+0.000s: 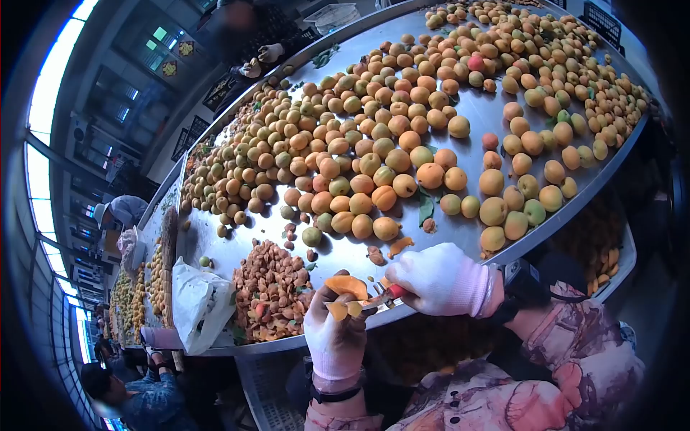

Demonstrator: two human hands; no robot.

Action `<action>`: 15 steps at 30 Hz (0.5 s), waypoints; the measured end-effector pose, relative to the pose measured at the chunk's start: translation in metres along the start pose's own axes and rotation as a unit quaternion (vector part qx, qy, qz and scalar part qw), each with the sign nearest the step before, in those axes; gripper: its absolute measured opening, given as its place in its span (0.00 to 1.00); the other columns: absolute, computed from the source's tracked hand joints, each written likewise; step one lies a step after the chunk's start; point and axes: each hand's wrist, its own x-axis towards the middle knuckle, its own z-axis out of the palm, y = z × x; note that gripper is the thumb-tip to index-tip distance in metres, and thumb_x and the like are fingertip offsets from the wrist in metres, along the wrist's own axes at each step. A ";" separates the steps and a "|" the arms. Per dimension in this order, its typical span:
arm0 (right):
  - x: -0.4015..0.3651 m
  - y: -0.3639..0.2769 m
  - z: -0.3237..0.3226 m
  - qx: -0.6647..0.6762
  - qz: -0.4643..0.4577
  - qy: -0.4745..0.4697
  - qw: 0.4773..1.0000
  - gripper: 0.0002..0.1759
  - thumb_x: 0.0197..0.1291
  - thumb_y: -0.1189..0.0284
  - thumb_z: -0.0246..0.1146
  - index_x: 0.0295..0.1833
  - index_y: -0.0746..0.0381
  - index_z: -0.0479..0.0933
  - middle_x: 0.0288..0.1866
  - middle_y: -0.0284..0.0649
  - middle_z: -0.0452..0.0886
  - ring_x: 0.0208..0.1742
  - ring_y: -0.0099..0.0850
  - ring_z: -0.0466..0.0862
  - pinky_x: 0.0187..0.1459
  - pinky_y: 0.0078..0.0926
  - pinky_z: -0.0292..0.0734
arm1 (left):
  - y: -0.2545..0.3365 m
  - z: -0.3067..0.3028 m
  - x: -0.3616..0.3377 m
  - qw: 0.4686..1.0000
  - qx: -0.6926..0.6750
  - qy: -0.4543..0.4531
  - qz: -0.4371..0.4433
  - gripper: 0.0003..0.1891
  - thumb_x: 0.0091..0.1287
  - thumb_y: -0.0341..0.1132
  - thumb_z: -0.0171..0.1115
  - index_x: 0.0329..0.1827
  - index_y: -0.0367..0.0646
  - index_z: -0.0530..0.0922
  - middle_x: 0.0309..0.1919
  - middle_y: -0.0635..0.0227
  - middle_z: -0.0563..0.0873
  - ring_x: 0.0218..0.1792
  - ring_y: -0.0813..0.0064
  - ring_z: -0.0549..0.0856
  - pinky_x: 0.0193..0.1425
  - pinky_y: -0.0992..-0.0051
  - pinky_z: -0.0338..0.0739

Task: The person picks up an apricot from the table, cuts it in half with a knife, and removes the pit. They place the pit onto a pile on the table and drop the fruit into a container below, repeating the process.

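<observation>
I can't read any words or numbers here. In the upper left of the frame, two small dark square signs [177,57] hang up high on the building. Each has a round red and yellow mark on it. They are too small and blurry for me to read.

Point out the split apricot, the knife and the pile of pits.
split apricot [346,286]: head view, on the orange cut face of the upper half.
knife [394,291]: head view, on the red handle end.
pile of pits [269,291]: head view, middle of the heap.
</observation>
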 end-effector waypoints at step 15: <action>0.011 0.017 0.005 -0.016 0.013 -0.039 0.999 0.09 0.60 0.65 0.66 0.43 0.55 0.77 0.38 0.40 0.82 0.37 0.45 0.86 0.35 0.43 0.80 | 0.016 -0.003 -0.004 0.995 0.023 -0.042 -0.088 0.26 0.69 0.37 0.69 0.60 0.24 0.72 0.42 0.60 0.83 0.39 0.71 0.84 0.41 0.76 0.81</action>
